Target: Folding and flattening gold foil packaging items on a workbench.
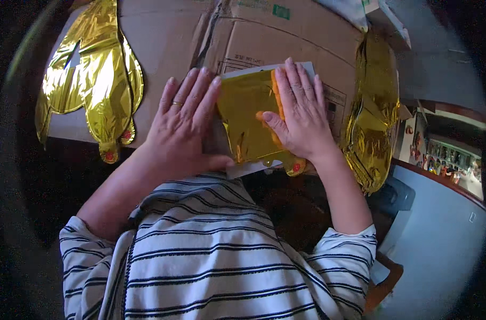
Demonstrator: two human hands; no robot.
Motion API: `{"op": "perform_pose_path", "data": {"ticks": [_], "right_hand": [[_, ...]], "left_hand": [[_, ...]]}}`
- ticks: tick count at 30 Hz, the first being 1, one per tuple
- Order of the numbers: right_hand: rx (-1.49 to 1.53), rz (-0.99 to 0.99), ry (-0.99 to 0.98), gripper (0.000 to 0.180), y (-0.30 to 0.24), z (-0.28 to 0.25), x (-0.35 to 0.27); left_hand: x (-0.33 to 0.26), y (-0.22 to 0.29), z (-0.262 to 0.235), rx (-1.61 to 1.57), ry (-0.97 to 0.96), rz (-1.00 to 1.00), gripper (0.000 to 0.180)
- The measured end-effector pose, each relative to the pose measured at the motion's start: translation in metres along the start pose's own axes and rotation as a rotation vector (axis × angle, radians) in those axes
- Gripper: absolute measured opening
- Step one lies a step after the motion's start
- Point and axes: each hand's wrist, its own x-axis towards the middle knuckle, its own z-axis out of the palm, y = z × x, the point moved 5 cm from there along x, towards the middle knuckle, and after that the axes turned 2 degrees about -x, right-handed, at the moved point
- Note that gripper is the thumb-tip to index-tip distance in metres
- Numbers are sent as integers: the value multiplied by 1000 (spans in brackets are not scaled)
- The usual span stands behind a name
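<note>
Hands, left (183, 120) and right (301, 114), press flat-fingered on folded gold foil (248, 114); deflated foil balloons (93, 74) flank them.

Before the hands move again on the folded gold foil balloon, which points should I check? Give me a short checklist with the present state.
1. Left hand flat, palm down beside the fold: ok.
2. Right hand pressing on the folded gold foil balloon: ok.
3. Balloon lies on the white card: ok.
4. Card rests on the cardboard: ok.
5. Fold edges aligned: cannot tell.
6. Other flat gold balloons apart from the hands: ok.
</note>
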Motion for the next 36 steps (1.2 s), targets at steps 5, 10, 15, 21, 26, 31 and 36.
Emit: {"op": "perform_pose_path", "data": {"ticks": [5, 10, 15, 21, 26, 31, 36], "right_hand": [[3, 1, 13, 84, 1, 1, -1], [-35, -12, -17, 84, 1, -1, 0], [-14, -19, -17, 85, 2, -3, 0], [-19, -17, -19, 86, 1, -1, -1], [-38, -13, -31, 85, 0, -1, 0], [-49, 0, -15, 78, 7, 8, -1], [6, 20, -35, 73, -1, -6, 2]], "left_hand": [[4, 2, -17, -87, 45, -4, 109], [19, 18, 0, -86, 119, 178, 83], [11, 3, 10, -2, 115, 110, 84], [9, -5, 0, -50, 60, 122, 90], [21, 7, -17, -190, 119, 124, 92], [45, 69, 6, -321, 164, 297, 89], [38, 53, 32, -228, 212, 204, 89]]}}
